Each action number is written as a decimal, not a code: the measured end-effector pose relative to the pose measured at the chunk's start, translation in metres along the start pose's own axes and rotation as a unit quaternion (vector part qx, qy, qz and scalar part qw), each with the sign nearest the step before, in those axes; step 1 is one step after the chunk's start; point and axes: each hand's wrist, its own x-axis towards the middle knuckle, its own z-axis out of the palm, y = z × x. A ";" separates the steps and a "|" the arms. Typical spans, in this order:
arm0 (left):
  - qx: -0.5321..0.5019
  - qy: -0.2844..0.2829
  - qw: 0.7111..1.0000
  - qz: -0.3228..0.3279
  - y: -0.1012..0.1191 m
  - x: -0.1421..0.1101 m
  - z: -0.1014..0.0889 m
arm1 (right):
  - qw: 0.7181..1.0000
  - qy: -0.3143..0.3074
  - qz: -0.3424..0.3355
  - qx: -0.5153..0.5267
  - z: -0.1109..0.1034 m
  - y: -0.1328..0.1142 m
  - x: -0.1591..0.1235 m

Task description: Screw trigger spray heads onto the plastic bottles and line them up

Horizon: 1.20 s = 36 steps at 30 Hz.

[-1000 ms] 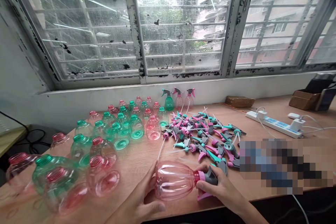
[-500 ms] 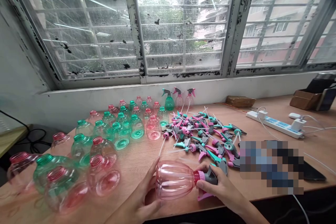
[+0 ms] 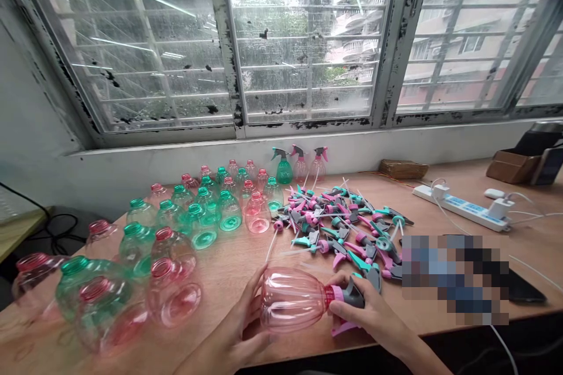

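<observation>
Currently, head view: pink bottle (image 3: 292, 300) held sideways btwn both hands, over near edge of desk (image 3: 237, 263); whether desk is touched can't be told.
L hand (image 3: 240, 325): half open, cupped round bottle's base; base grasped btwn thumb (near side) & fingers (far side, partly hidden).
R hand (image 3: 367, 307): closed round grey-&-pink spray head (image 3: 352, 297); thumb laid by pink collar (image 3: 336, 294), fingers curled over grey body, pink trigger seen under hand.
Bottle: tipped flat, base to L, neck to R; spray head seated at neck, tightness can't be told.
Pile: loose sprayer tops (image 3: 338, 228), pink/teal/grey w/ white tubes, heaped just beyond bottle & R hand.
Open bottles (image 3: 229, 211): pink & green, stood upright in a crowd, L side of desk.
Back: 3 capped sprayers (image 3: 299, 169) stood by wall, under window (image 3: 303, 41).
Far R: power strip (image 3: 461, 208) w/ plugs, laid on desk.
</observation>
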 end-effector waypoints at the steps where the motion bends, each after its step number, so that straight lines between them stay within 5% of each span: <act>1: -0.008 -0.005 1.000 0.000 0.000 0.000 0.000 | 1.000 -0.002 -0.001 -0.002 0.000 0.000 0.000; 36: 0.075 -0.016 0.997 -0.020 0.005 -0.001 -0.005 | 0.999 0.032 0.018 -0.004 0.004 -0.006 -0.001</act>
